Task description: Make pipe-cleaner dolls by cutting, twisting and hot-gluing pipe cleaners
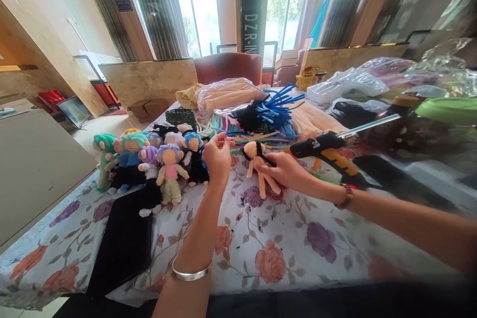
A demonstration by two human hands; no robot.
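My right hand [283, 171] is closed around a peach doll [263, 176] made of fuzzy pipe cleaners, its legs hanging below my fingers. A black strip [260, 150] runs over the doll's head. To the left, my left hand [217, 156] is raised with thumb and fingertips pinched together, in front of several loose coloured pipe cleaners [257, 136]. Whatever is in that pinch is too small to make out. A black and orange glue gun [326, 151], with a clear glue stick [368, 125] sticking out, lies just beyond my right hand.
Several finished dolls [170, 171] with coloured hair crowd the left side, beside a black flat panel [126, 238]. Blue pipe cleaners [278, 109] and peach bundles [229, 93] lie at the back. Plastic bags [346, 84] fill the right. Small dark scraps dot the flowered tablecloth [294, 263].
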